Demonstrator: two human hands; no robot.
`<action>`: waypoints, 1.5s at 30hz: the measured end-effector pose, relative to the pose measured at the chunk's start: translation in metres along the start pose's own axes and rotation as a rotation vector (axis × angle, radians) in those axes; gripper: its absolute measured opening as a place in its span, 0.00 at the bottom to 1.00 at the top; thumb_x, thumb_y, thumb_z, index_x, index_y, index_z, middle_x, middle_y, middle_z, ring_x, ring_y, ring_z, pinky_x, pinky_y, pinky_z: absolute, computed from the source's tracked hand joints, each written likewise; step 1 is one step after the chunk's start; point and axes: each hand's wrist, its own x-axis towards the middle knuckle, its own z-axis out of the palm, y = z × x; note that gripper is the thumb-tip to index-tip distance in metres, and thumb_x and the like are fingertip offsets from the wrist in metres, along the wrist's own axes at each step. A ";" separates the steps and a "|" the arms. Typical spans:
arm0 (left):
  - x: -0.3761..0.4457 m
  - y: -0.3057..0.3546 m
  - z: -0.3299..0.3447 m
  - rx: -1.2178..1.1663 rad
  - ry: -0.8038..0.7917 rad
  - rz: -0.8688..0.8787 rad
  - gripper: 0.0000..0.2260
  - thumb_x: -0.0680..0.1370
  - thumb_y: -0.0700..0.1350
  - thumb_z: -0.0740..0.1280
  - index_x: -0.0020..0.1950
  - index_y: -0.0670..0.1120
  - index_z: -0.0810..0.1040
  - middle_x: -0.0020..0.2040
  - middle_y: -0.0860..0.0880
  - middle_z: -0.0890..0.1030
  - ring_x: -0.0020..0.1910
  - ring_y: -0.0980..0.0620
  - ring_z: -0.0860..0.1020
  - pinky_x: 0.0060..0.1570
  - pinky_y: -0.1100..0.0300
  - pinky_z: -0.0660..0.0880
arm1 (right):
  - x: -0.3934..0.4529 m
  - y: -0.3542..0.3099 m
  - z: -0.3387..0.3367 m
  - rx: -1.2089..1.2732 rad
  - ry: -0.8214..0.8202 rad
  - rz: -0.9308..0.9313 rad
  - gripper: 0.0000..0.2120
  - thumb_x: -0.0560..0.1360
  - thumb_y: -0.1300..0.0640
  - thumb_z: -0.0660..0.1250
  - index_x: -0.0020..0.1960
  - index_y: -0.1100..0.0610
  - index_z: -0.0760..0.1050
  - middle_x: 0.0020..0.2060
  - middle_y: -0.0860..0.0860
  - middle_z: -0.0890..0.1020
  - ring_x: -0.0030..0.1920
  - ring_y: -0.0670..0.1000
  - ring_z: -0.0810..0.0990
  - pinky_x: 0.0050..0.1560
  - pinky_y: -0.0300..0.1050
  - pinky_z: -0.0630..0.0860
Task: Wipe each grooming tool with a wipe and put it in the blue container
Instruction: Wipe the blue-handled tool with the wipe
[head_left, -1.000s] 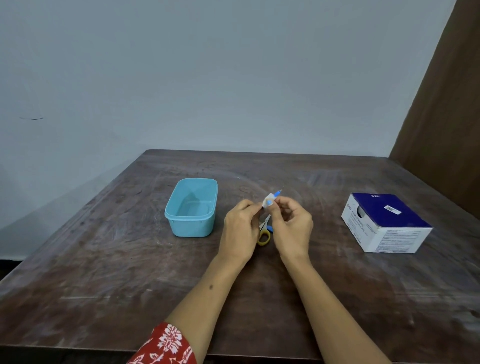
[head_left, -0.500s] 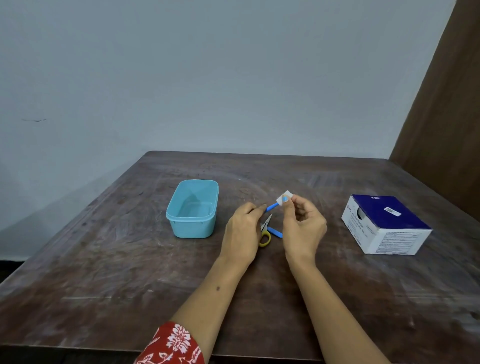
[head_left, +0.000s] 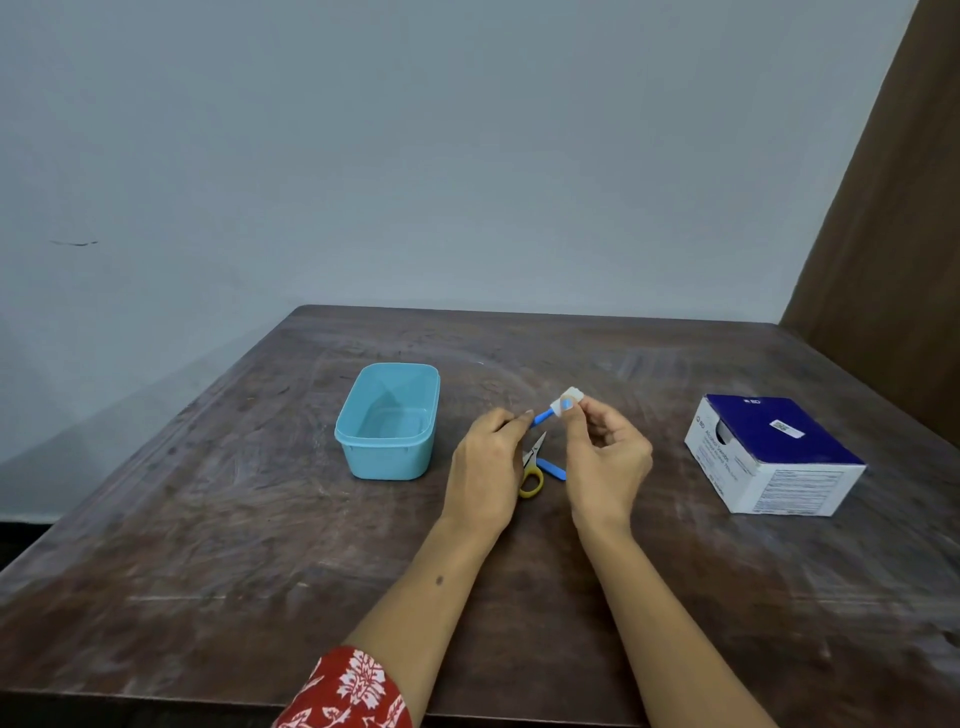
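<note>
From the head view, the blue container (head_left: 387, 422) sits open on the surface (head_left: 208, 545), seemingly empty. The left hand (head_left: 485, 467) pinches one end of a slim blue tool (head_left: 543, 415); the right hand (head_left: 608, 462) has its fingers (head_left: 567, 413) pinching a white wipe (head_left: 569, 400) around the other end. Scissors (head_left: 532, 467) lie below.

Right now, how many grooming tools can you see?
2. A blue tool is held between the left hand and right hand, its tip in a wipe. Scissors lie on the table below; the hands may hide more.
</note>
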 end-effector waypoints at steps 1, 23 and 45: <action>0.000 -0.001 0.000 -0.011 0.010 -0.002 0.15 0.72 0.32 0.66 0.57 0.39 0.79 0.42 0.43 0.79 0.39 0.46 0.78 0.38 0.52 0.77 | -0.001 0.001 0.001 -0.031 -0.035 0.002 0.05 0.71 0.59 0.72 0.48 0.56 0.82 0.36 0.44 0.83 0.40 0.45 0.82 0.43 0.37 0.77; 0.001 -0.002 -0.002 -0.142 0.016 -0.001 0.11 0.74 0.35 0.66 0.56 0.42 0.81 0.45 0.45 0.82 0.42 0.51 0.79 0.43 0.63 0.74 | -0.001 -0.001 0.000 -0.006 -0.031 -0.003 0.04 0.70 0.59 0.73 0.45 0.58 0.82 0.34 0.47 0.83 0.35 0.41 0.80 0.38 0.32 0.75; 0.001 -0.001 -0.001 -0.091 -0.022 -0.034 0.13 0.73 0.33 0.64 0.55 0.42 0.80 0.42 0.45 0.79 0.40 0.48 0.77 0.40 0.61 0.71 | -0.001 0.003 -0.003 -0.122 -0.053 -0.119 0.05 0.72 0.55 0.71 0.45 0.56 0.82 0.38 0.49 0.83 0.37 0.39 0.79 0.39 0.29 0.73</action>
